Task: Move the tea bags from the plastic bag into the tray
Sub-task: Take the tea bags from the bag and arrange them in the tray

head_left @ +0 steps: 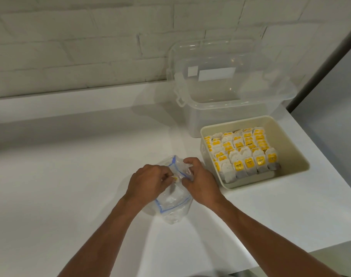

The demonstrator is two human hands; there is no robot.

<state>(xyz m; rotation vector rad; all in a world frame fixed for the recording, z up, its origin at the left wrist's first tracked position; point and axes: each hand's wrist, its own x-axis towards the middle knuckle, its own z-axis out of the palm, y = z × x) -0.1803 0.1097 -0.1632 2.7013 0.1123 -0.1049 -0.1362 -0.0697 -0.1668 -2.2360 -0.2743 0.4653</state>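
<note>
The left hand [148, 181] curls its fingers into the mouth of the plastic bag [171, 204], seemingly pinching a yellow-tagged tea bag [175, 178]. The right hand [199, 181] grips the bag's rim, just beside the nearly full tray [290, 142]. The flimsy bag may lift with the pull and spill onto the counter [70, 156].

Soft, fairly even light comes from above, leaving the white counter [70, 156] bright without blowing out. A faint shadow spreads left of the clear box [220, 90] behind the tray [290, 148]. Small glints dot that box. Behind the tray, the lines of the brick wall [80, 47] bow with wide-angle distortion; detail looks slightly soft overall.
</note>
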